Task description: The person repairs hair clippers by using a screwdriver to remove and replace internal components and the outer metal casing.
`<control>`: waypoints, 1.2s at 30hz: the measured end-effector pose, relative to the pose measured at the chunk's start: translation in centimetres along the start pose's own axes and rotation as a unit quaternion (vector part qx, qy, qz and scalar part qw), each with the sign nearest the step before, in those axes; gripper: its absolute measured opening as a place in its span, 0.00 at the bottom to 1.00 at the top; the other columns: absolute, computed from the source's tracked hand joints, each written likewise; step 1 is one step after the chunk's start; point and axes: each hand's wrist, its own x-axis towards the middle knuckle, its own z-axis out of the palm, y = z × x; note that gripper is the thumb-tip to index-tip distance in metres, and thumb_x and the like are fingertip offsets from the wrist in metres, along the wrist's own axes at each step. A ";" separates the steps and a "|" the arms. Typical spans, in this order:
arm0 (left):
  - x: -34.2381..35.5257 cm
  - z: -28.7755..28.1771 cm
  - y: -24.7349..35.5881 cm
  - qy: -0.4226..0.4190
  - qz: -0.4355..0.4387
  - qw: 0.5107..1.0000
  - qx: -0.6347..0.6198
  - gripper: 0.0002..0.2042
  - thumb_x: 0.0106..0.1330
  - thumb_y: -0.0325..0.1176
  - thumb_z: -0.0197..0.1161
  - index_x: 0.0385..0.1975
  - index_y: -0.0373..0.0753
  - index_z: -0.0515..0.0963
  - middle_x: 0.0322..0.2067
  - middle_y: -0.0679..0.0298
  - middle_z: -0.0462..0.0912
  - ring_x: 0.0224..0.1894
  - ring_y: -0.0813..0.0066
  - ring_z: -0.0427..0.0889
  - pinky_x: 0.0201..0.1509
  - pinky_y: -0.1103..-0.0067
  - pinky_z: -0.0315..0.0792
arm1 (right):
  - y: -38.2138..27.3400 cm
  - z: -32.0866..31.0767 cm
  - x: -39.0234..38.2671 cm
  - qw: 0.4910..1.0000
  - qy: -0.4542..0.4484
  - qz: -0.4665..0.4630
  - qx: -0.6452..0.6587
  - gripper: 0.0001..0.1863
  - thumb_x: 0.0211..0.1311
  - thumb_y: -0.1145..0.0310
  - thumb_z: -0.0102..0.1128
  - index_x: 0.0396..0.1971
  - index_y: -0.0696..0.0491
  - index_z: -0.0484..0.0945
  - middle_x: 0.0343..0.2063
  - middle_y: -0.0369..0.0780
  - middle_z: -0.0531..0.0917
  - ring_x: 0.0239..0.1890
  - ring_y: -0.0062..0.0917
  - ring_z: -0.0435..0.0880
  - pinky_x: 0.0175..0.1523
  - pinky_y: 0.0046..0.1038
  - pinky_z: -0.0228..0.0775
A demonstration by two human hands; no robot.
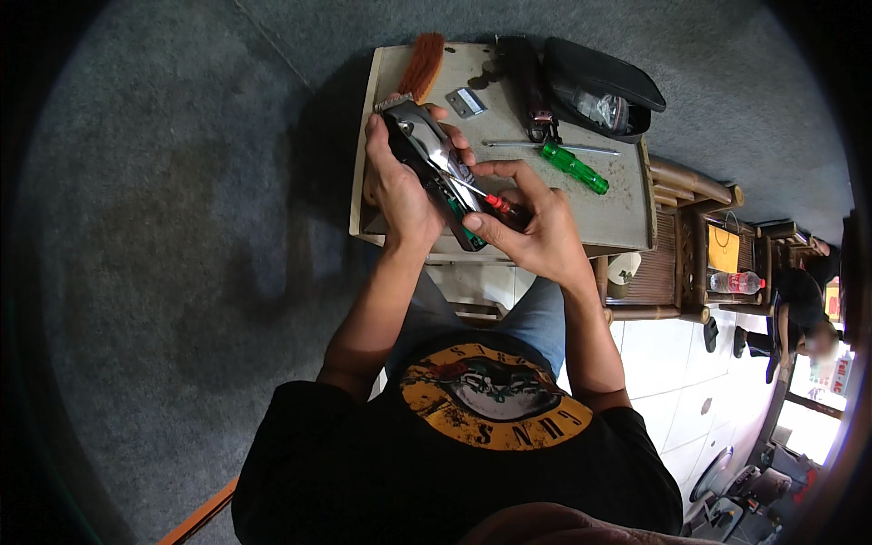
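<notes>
My left hand (406,202) is closed around a black and silver hair clipper (420,132), its metal blade end pointing up and away from me. Part of the clipper's casing is open toward the lower end, where something green shows inside. Between the fingers of my right hand (543,225) is a small red-handled screwdriver (499,203). Its shaft lies against the clipper's silver cover, but the exact spot of the tip is hard to make out. Both hands are above the near part of the small table (618,213).
On the table lie a brown-bristled brush (424,66), a clipper blade (467,102), a dark second clipper (521,80), a green screwdriver handle (574,167), a metal shaft (518,143) and an open black case (603,77). Bamboo furniture (668,259) and a seated person (801,309) are to the right.
</notes>
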 end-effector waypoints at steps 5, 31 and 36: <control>0.2 -0.2 -0.2 -0.012 0.025 0.999 0.022 0.24 0.79 0.56 0.38 0.53 0.41 0.68 0.40 0.60 0.78 0.33 0.66 0.78 0.36 0.67 0.77 | 0.7 0.5 0.0 0.999 0.023 -0.002 -0.034 0.26 0.55 0.58 0.78 0.47 0.60 0.82 0.20 0.42 0.85 0.19 0.19 0.79 0.26 0.24 0.68; 0.7 -1.0 -0.1 0.057 0.048 0.996 -0.038 0.27 0.78 0.58 0.39 0.53 0.40 0.73 0.46 0.57 0.81 0.42 0.59 0.83 0.54 0.64 0.80 | 0.3 -0.5 -0.7 0.993 0.079 0.052 0.067 0.11 0.61 0.66 0.70 0.31 0.59 0.81 0.16 0.27 0.72 0.21 0.08 0.64 0.25 0.18 0.52; 0.5 -1.5 -0.2 -0.060 0.018 0.993 -0.100 0.26 0.79 0.56 0.38 0.50 0.37 0.72 0.40 0.59 0.77 0.34 0.70 0.75 0.36 0.72 0.76 | 0.8 -1.0 -0.9 0.989 0.083 0.061 0.102 0.11 0.63 0.66 0.68 0.32 0.59 0.80 0.18 0.26 0.70 0.23 0.09 0.62 0.26 0.20 0.49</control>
